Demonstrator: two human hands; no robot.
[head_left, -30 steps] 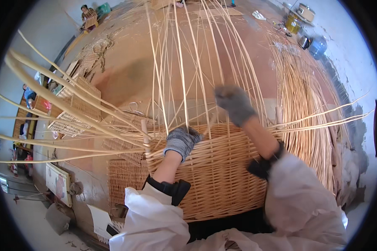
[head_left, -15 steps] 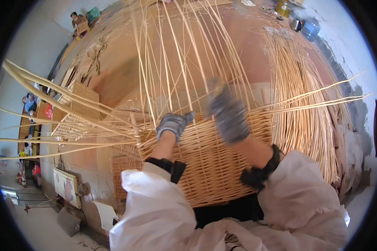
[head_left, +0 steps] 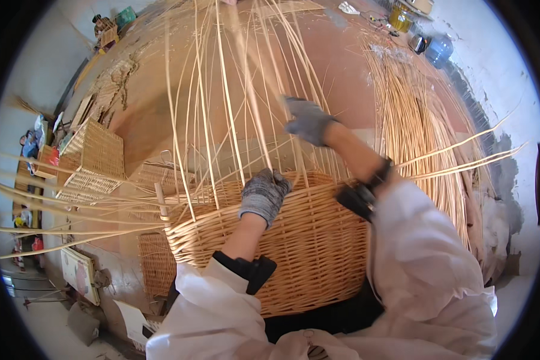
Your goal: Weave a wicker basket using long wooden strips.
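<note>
The room is bright. The light looks soft and white, but I cannot tell where it comes from. The wall (head_left: 477, 57) at the upper right is pale and bright, and the white sleeves (head_left: 429, 240) shine a bit too. A soft dark shadow lies on the brown floor (head_left: 348, 75), left of the middle. The basket (head_left: 294, 252) looks sharp. The long sticks (head_left: 36, 198) at the left are smeary, and so is a tall stick (head_left: 250, 96) near the top middle. Black fills the corners, and straight lines bend near the round edge.
</note>
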